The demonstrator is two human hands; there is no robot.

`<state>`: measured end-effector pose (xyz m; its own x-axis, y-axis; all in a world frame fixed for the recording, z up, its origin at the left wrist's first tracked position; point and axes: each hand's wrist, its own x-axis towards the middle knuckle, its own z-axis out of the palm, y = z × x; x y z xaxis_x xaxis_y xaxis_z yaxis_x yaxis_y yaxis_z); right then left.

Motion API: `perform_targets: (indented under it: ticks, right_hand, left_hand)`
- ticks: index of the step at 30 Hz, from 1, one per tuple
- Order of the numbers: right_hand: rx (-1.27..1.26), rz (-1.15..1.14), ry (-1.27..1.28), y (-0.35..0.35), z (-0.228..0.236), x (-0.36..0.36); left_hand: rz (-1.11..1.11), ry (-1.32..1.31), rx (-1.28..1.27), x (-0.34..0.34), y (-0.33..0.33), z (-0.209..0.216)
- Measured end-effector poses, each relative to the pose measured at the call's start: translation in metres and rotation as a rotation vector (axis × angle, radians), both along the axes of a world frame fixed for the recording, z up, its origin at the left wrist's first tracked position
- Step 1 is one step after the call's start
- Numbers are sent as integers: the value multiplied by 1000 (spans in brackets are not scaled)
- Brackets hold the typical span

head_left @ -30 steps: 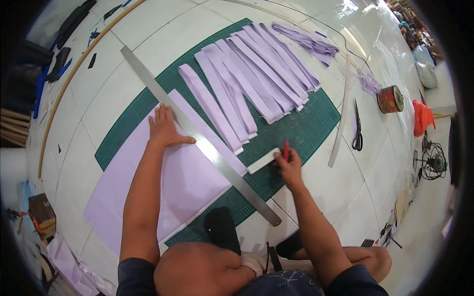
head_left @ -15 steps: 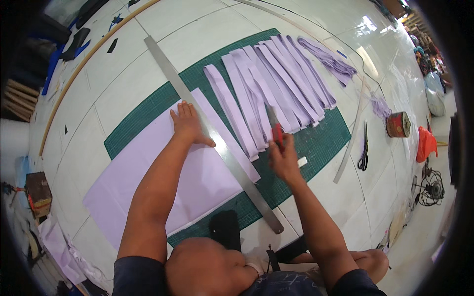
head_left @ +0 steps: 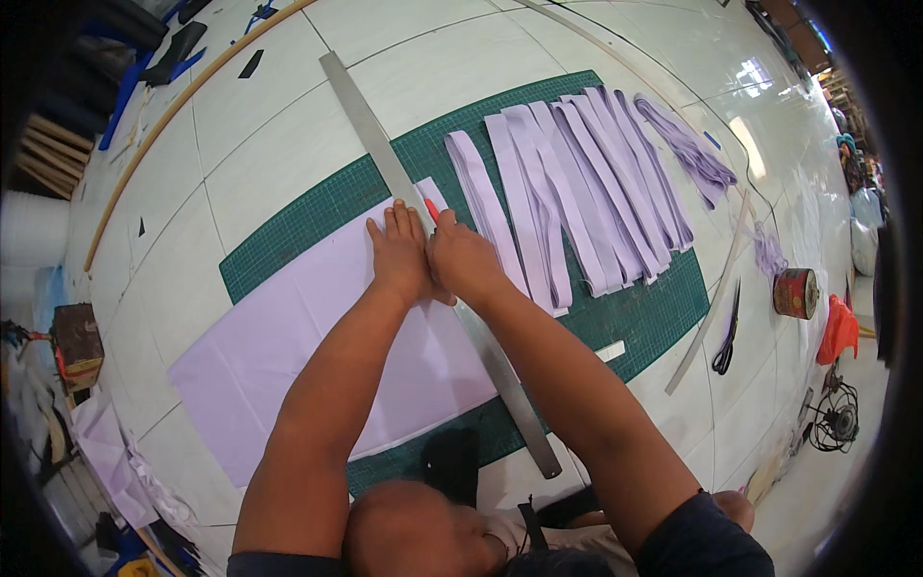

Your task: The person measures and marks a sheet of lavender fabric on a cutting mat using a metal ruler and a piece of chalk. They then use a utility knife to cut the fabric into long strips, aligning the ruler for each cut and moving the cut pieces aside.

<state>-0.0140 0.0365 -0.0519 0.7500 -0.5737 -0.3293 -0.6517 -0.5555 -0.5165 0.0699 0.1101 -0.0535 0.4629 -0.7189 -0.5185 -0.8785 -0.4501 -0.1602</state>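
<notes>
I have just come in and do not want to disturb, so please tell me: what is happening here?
A person's left hand is spread on lilac cloth, its thumb at a metal ruler. The right hand holds a red tool beside the ruler, near the cloth's far edge. Lilac strips lie on the green mat, to the right.

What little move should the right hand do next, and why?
Perhaps the right hand should draw the red tool gently along the metal ruler toward its near end: the tool is beside the ruler by the far end of the lilac cloth, and the left hand lies across cloth and ruler, with the green mat underneath.
</notes>
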Motion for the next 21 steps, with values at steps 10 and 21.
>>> perform_targets:
  ticks: [10,21]
  right_hand:
    - [163,-27,-2,-3,17,14]
    - [266,-67,251,31,30,-96]
  left_hand:
    - [-8,32,14,4,4,14]
    - [-10,19,42,2,-2,13]
